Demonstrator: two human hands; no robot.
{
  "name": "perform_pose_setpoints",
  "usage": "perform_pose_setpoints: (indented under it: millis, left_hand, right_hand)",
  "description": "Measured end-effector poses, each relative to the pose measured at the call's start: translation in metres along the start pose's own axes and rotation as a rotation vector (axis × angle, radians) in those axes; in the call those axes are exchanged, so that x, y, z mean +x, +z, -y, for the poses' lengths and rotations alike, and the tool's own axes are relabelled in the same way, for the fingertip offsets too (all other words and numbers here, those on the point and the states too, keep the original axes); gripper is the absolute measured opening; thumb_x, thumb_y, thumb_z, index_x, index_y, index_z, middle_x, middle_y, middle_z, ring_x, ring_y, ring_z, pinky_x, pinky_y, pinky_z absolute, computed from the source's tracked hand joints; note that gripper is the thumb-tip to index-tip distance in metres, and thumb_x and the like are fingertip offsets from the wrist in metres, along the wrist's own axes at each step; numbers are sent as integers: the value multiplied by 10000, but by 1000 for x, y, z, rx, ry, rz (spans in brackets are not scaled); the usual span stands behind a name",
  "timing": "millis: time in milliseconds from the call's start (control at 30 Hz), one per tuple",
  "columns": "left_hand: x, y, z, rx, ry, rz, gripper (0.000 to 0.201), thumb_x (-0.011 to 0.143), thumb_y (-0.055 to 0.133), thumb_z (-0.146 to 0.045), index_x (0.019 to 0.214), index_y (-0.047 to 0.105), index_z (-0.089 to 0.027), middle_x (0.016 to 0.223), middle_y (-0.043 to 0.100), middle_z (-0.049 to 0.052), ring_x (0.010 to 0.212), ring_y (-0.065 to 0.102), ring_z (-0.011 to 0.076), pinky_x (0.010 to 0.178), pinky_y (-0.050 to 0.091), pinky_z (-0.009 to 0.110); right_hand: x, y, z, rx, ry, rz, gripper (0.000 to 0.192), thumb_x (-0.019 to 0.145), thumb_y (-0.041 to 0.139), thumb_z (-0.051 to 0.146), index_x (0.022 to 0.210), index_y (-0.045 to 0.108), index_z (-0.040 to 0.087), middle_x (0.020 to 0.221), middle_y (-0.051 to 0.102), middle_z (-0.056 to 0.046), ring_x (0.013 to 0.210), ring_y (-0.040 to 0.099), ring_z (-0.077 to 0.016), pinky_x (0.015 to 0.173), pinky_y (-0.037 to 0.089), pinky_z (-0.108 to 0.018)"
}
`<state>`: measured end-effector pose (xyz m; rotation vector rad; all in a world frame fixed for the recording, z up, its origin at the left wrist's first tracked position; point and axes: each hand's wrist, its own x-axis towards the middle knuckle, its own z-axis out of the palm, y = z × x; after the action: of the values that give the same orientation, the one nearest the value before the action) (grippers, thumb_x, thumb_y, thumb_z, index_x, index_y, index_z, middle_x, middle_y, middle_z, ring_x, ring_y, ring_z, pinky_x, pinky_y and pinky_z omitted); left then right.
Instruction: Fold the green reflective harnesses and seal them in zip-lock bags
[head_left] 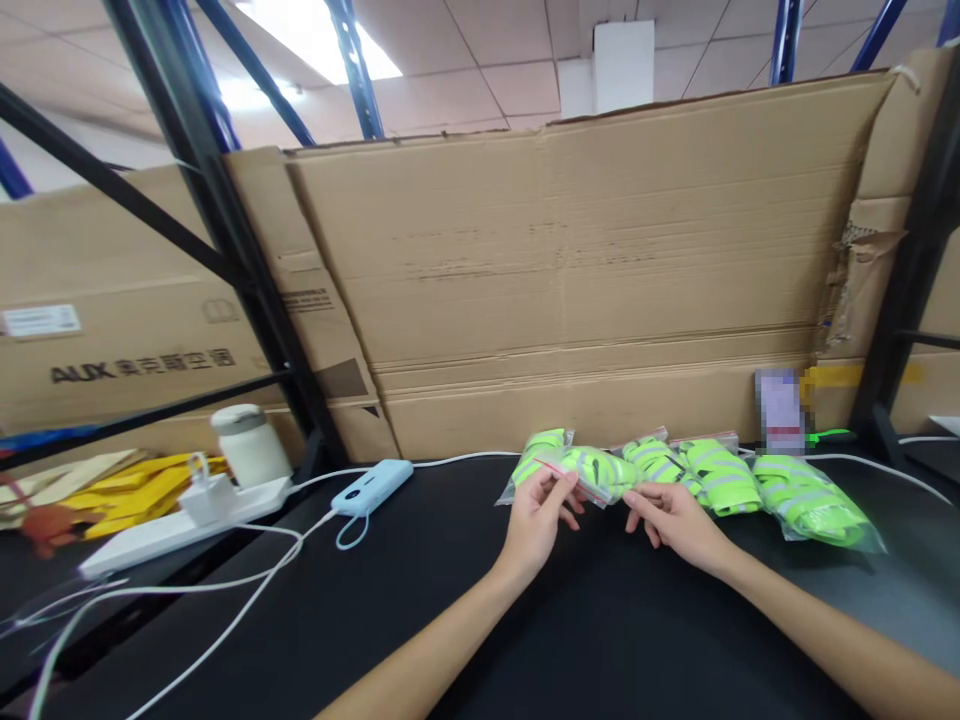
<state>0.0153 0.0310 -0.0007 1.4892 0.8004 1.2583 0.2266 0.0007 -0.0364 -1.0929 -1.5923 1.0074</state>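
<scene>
A clear zip bag [598, 468] with a red seal line holds a folded fluorescent yellow-green item with grey reflective bands. My left hand [534, 510] pinches the bag's near edge along the seal, thumb on top. At the bag's right end, my right hand [667, 515] has thumb and fingers closed together; its fingertips appear to grip the plastic there. Behind my left hand lies a similar bag [541, 452]. To the right sit more such bags: one [654, 460] just behind my right hand, another [721, 478] beside it, and a larger one [814, 500] farthest right.
A cardboard panel [570, 260] walls off the back of the black table [420, 610]. On the left are a light-blue power bank [373, 487], white cables [247, 580], a white power strip [165, 535], a white bottle [251, 447] and yellow packets [142, 490]. A blurred-out lilac item [780, 410] stands at right.
</scene>
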Motion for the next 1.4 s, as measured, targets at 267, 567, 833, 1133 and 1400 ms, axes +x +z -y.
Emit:
perform_pose_setpoints:
  millis: [267,567,833,1133,1400]
  left_hand:
    - [-12,-6,-7,634,575,120,235,968,477,-262,752,538,-191,794,559,36,764,562,170,749,513,311]
    - [-16,2,-9,995,892,214,136,964,508,-186,908,632,-188,871,629,71,817,595,198,759,496,324]
    - [-19,5,0,928,623,339,137,985,471,-209,920,591,-201,833,632,27,741,612,154,669,491,255]
    - [-12,-2,15,912,404,317,89,884,532,-168,909,614,-193,887,598,44,815,595,188,746,509,301]
    - [-13,0,14,813,409,342,187,905,537,-146,933,716,-189,807,650,37,731,602,162,684,482,265]
  right_hand:
    - [-11,2,17,-260,-163,-23,446,1001,487,532,872,754,200,790,706,-34,747,628,-203,715,492,-305]
    - [-12,12,14,-486,-341,-9,193,946,590,243,906,779,253,940,754,-33,942,669,-249,901,486,-378]
    - [-11,7,17,-535,-335,-35,253,957,528,206,1014,773,235,1018,736,-59,955,652,-238,907,501,-376]
    - [-12,5,12,-484,-257,-100,237,952,584,367,906,775,234,935,764,-49,897,686,-236,863,512,-365]
    - [-12,9,9,-442,-116,-73,354,953,570,496,878,789,228,744,745,-10,622,601,-184,581,426,-275]
